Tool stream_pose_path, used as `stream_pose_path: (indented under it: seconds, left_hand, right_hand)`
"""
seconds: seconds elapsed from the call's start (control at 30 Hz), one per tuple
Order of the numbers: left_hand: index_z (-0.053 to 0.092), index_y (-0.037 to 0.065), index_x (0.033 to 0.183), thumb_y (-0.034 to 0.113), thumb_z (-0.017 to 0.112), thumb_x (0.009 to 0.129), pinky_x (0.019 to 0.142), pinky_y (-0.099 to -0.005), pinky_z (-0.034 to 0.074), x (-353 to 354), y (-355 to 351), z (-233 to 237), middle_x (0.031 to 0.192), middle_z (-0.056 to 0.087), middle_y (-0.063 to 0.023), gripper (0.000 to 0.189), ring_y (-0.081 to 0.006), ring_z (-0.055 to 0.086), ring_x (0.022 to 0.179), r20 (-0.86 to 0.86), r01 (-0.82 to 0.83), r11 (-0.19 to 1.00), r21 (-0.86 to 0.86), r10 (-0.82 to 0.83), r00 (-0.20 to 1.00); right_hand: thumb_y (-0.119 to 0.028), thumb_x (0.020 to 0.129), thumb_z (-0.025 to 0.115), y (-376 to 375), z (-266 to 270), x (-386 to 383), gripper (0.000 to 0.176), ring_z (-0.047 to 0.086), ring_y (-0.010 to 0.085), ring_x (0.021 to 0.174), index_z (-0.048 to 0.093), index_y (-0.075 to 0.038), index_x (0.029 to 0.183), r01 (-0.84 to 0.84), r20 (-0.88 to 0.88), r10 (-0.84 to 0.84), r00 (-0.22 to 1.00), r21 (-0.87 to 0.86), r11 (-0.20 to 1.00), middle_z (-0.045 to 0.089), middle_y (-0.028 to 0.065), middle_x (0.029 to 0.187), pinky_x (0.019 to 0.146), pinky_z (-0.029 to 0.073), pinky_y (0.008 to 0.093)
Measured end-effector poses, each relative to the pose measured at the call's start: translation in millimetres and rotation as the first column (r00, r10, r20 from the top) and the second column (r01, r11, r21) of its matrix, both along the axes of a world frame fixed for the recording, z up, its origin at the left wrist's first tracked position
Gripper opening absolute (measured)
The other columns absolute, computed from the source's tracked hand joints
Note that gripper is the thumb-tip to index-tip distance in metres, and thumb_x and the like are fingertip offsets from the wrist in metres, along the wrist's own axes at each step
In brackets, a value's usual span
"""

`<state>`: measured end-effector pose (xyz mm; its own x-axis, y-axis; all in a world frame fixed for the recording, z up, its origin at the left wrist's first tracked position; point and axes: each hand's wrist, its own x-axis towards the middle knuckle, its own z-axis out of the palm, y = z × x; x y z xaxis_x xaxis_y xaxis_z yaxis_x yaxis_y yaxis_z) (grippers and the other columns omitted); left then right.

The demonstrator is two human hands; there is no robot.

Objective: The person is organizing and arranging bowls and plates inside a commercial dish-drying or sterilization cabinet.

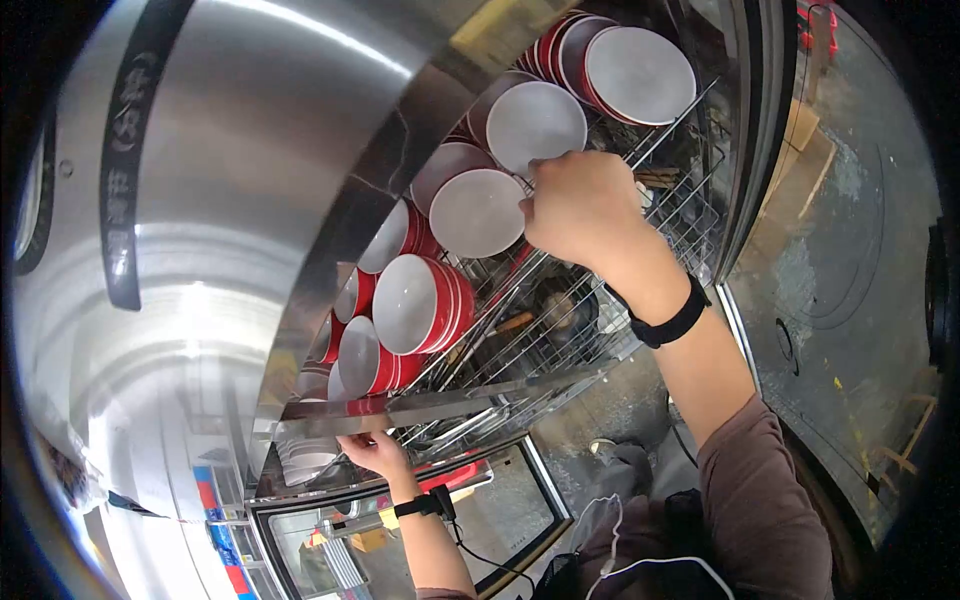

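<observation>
Red bowls with white insides lie on their sides in stacks on a wire rack point(590, 275) inside a metal cabinet. My right hand point(585, 205) is closed at the rack's front, against the rims of a middle bowl point(478, 213) and the bowl beyond it point(536, 128). Its curled fingers hide whatever they grip. My left hand point(378, 455) reaches in by the metal frame bar point(470, 398), near a stack of white bowls point(308, 455). The bar partly covers its fingers. Closer in lie a large red bowl point(410, 303) and a smaller red one point(365, 358).
A shiny steel cabinet panel point(220, 200) fills the left side. An open glass door point(450, 510) stands below, and a dark door edge point(765, 150) runs along the right. Wooden boards point(800, 165) lie on the concrete floor point(860, 250). A white cable point(650, 565) hangs at my chest.
</observation>
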<state>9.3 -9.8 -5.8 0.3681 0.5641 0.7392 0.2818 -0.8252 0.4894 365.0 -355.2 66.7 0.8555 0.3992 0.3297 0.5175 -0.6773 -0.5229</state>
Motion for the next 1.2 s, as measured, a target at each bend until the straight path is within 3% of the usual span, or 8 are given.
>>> stream_pose_path:
  seconds: [0.17, 0.27, 0.4, 0.43, 0.53, 0.83, 1.03, 1.2]
  left_hand:
    - [0.054, -0.008, 0.125, -0.004, 0.057, 0.086, 0.082, -0.0315, 0.050, 0.1, -1.3, -1.5, 0.108, 0.065, -0.0154, 0.039, -0.0216, 0.062, 0.093, -0.006, -0.051, 0.995, 0.082, 0.051, 0.999]
    - [0.052, -0.007, 0.136, 0.003, 0.067, 0.086, 0.074, -0.0314, 0.049, -6.9, 5.8, 1.4, 0.110, 0.062, -0.0163, 0.052, -0.0224, 0.060, 0.088, -0.083, -0.032, 0.999, -0.023, 0.030, 0.996]
    - [0.054, -0.007, 0.128, 0.004, 0.067, 0.086, 0.069, -0.0301, 0.046, 2.4, 3.0, -3.4, 0.105, 0.061, -0.0137, 0.045, -0.0193, 0.056, 0.083, 0.059, 0.027, 0.998, 0.059, -0.030, 0.998]
    - [0.054, -0.008, 0.128, 0.005, 0.067, 0.087, 0.070, -0.0296, 0.045, -1.1, 4.0, -0.5, 0.104, 0.062, -0.0136, 0.045, -0.0184, 0.056, 0.083, -0.006, -0.010, 1.000, 0.026, 0.010, 1.000]
    - [0.053, -0.008, 0.124, -0.004, 0.057, 0.087, 0.093, -0.0369, 0.050, 4.0, -9.2, 6.6, 0.111, 0.066, -0.0196, 0.038, -0.0264, 0.064, 0.100, -0.031, -0.046, 0.997, -0.056, 0.044, 0.999]
    - [0.050, -0.007, 0.137, -0.002, 0.064, 0.092, 0.096, -0.0343, 0.049, -1.0, -1.0, 3.1, 0.125, 0.064, -0.0183, 0.047, -0.0243, 0.062, 0.109, -0.035, -0.032, 0.995, -0.097, 0.029, 0.999]
    - [0.054, -0.007, 0.127, -0.002, 0.065, 0.091, 0.094, -0.0346, 0.049, -0.5, 3.9, 0.4, 0.115, 0.067, -0.0178, 0.038, -0.0233, 0.063, 0.102, -0.009, 0.003, 1.000, -0.011, -0.003, 1.000]
    - [0.056, -0.007, 0.120, -0.001, 0.065, 0.091, 0.086, -0.0329, 0.049, 3.0, 1.1, -0.1, 0.103, 0.066, -0.0152, 0.031, -0.0211, 0.058, 0.090, 0.016, -0.062, 0.998, 0.005, 0.062, 0.998]
  right_hand:
    - [-0.025, 0.076, 0.069, -1.4, -5.0, 2.1, 0.023, 0.074, 0.0360, 0.078, 0.076, -0.004, 0.083, -0.069, 0.004, 0.069, 0.998, 0.029, 0.997, 0.074, 0.0182, 0.078, 0.070, 0.058, 0.0448]
    - [-0.025, 0.076, 0.068, -5.3, -2.2, 0.8, 0.024, 0.073, 0.0376, 0.075, 0.075, -0.003, 0.081, -0.099, 0.001, 0.099, 0.995, 0.032, 0.995, 0.072, 0.0194, 0.075, 0.069, 0.058, 0.0462]
    - [-0.023, 0.072, 0.068, -5.1, -0.4, 0.7, 0.022, 0.073, 0.0378, 0.075, 0.074, -0.003, 0.077, -0.070, -0.034, 0.072, 0.997, 0.054, 0.996, 0.072, 0.0200, 0.074, 0.070, 0.058, 0.0453]
    - [-0.023, 0.071, 0.068, -4.9, -0.5, 0.9, 0.022, 0.074, 0.0377, 0.075, 0.074, -0.003, 0.077, -0.067, -0.037, 0.070, 0.997, 0.065, 0.996, 0.072, 0.0201, 0.074, 0.070, 0.059, 0.0451]
    - [-0.023, 0.070, 0.069, -4.7, -0.1, 0.8, 0.021, 0.075, 0.0354, 0.077, 0.076, -0.005, 0.079, -0.061, -0.055, 0.065, 0.996, 0.063, 0.996, 0.074, 0.0181, 0.078, 0.070, 0.059, 0.0430]
    - [-0.020, 0.066, 0.072, 0.6, -5.4, 0.0, 0.023, 0.074, 0.0318, 0.073, 0.073, -0.004, 0.082, 0.005, 0.009, -0.006, 1.000, 0.153, 0.988, 0.073, 0.0157, 0.076, 0.067, 0.058, 0.0403]
    - [-0.017, 0.070, 0.068, 3.1, -11.3, -0.5, 0.027, 0.072, 0.0366, 0.069, 0.068, 0.001, 0.090, 0.017, 0.089, -0.041, 0.995, 0.262, 0.965, 0.070, 0.0190, 0.070, 0.064, 0.057, 0.0455]
    - [-0.019, 0.071, 0.068, 2.2, -10.2, -0.7, 0.025, 0.073, 0.0357, 0.070, 0.071, -0.001, 0.088, 0.002, 0.047, -0.011, 0.999, 0.198, 0.980, 0.070, 0.0182, 0.071, 0.065, 0.057, 0.0449]
